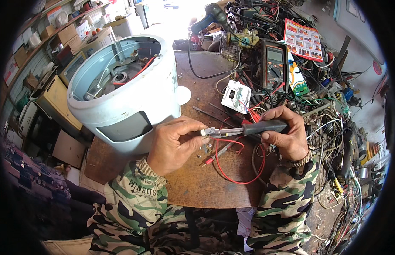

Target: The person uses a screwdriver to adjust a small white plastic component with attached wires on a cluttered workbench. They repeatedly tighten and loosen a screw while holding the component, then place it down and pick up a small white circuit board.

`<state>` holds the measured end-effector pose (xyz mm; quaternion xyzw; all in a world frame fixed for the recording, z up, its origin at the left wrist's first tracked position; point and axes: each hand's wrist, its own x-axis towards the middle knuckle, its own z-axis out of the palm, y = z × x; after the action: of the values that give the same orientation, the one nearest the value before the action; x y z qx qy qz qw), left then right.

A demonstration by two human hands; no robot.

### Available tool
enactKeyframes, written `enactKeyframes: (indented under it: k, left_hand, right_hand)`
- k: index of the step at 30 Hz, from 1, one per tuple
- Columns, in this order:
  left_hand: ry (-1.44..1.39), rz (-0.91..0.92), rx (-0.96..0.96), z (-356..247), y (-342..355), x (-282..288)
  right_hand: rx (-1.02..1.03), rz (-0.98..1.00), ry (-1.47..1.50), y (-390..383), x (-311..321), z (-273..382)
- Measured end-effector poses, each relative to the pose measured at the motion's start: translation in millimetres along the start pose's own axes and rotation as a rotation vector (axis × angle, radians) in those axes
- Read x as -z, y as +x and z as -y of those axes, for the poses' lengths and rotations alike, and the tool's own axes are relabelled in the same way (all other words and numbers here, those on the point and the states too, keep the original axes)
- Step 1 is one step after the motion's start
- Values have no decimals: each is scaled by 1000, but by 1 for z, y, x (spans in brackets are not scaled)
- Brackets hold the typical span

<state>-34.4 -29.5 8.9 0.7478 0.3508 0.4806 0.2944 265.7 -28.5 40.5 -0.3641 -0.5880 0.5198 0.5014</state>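
Note:
My left hand pinches a small pale metal piece near the middle of the view. In my right hand is a black-handled screwdriver, its metal shaft pointing left against that piece. Below them a red test lead loops over the worn wooden table, beside a red-tipped probe. A light blue round appliance housing, open on top with wires inside, stands just left of my left hand. A white plastic plate with wires lies beyond my right hand.
A multimeter, a printed card and a heap of cables and tools crowd the right side. A power drill sits at the back. Shelves with boxes line the left; patterned fabric is at lower left.

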Motion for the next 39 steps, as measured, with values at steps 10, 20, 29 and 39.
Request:
enactKeyframes:
  k: [10, 20, 29, 39]
  left_hand:
    - [-15, 18, 66, -6, 2, 0]
    - [26, 1, -36, -4, 3, 1]
    - [-46, 8, -37, 1, 1, -1]
    - [34, 16, -25, -5, 2, 2]
  right_hand:
    - [33, -49, -62, -2, 5, -3]
    - [99, -52, -72, -1, 2, -4]
    - [246, 25, -130, 4, 5, -6]
    - [31, -64, -65, -3, -4, 3]
